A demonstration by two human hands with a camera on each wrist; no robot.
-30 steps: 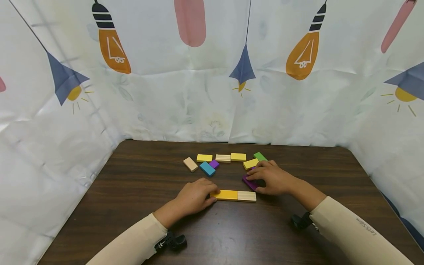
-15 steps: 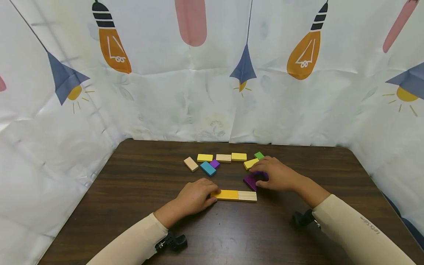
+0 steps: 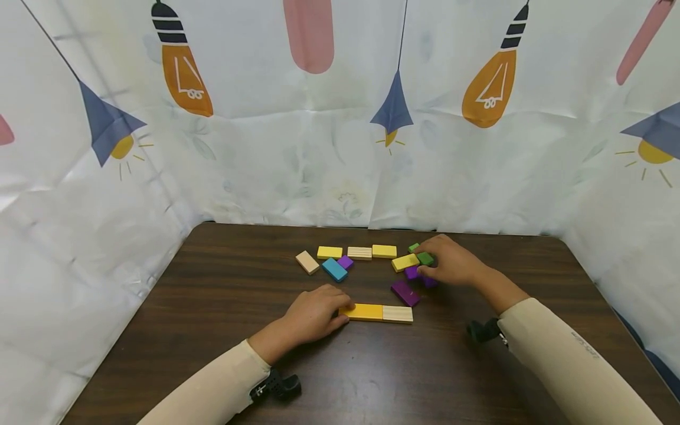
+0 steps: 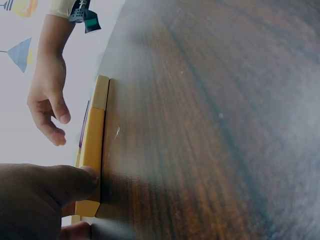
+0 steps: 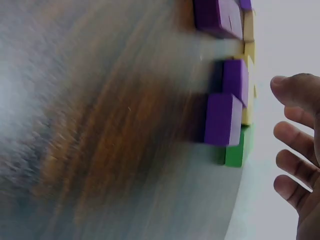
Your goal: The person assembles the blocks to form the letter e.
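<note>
The left hand point(image 3: 314, 317) pinches a yellow rectangular wooden block point(image 3: 368, 311), a pale rectangular wooden block point(image 3: 398, 314) abutting it rightward of that hand; the right hand point(image 3: 451, 261), fingers apart, hangs over a green rectangular block point(image 3: 426, 258).

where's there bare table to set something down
Bare: the table between the cream sleeves, nearer than the orange-yellow block; the left stretch, outside the leftmost beige block; the far right corner, past the right hand. Crowded: around that hand, where a green block, a yellow block and purple blocks cluster.
</note>
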